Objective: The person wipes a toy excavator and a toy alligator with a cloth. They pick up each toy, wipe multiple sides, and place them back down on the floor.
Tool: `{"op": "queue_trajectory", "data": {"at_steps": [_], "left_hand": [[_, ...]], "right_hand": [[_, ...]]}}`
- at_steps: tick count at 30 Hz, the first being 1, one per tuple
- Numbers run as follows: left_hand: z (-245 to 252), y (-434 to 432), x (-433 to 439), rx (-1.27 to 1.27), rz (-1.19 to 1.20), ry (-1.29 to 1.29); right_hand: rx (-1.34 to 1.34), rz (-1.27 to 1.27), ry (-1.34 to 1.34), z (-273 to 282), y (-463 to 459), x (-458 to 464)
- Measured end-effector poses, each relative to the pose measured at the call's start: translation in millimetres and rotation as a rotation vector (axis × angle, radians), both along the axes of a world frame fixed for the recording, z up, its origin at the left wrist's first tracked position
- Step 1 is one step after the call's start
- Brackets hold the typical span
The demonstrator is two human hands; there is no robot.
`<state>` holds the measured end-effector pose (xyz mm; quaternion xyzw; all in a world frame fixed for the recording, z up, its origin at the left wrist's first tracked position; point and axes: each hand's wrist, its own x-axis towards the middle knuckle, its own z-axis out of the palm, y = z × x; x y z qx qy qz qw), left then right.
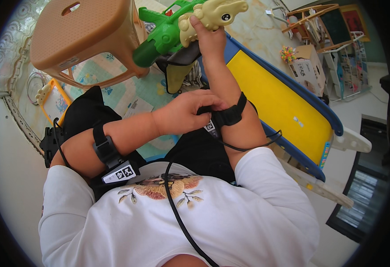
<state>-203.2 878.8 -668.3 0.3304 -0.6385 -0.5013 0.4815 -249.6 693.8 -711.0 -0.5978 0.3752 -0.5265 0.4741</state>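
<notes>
My right hand (211,38) holds the cream animal-shaped part (203,21) of a green plastic toy (165,35), its thumb lying along the cream part. My left hand (190,111) reaches across to my right forearm, with thumb and fingers around the edge of a black strap-on device (228,116). That device bears a printed marker and a cable. A second black strap with a buckle (106,150) is around my left forearm. The palm sides of both hands are mostly hidden.
A tan plastic stool (81,33) stands at upper left, beside an orange-framed drawing board (56,100) on the floor mat. A yellow and blue slide (275,103) lies close to my right arm. Behind it are a cardboard box (306,71) and a rack. A black cable (171,197) crosses my shirt.
</notes>
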Motion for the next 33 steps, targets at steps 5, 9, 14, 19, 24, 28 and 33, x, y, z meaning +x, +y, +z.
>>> {"op": "queue_trajectory", "data": {"at_steps": [5,9,14,19,24,28,33], "left_hand": [[-1,6,-3,-0.103,0.169,-0.076],[-1,3,-2,-0.324,0.272,-0.233],[-2,1,-2,-0.372,0.275,-0.213],[-22,-13,19,0.071,0.521,0.118],[-47,-23,13,0.654,0.22,0.523],[-53,-23,-18,0.771,-0.161,0.727],[-55,-28,-24,0.756,-0.311,0.755]], "right_hand": [[-0.109,-0.086,0.189,-5,0,2],[-0.133,-0.118,0.243,-7,0,4],[-0.137,-0.129,0.259,-4,1,4],[-0.05,-0.103,0.043,16,-2,-3],[0.234,-0.041,-0.256,53,5,-14],[0.339,-0.009,-0.231,70,24,-12],[0.315,0.091,-0.29,76,40,1]]}}
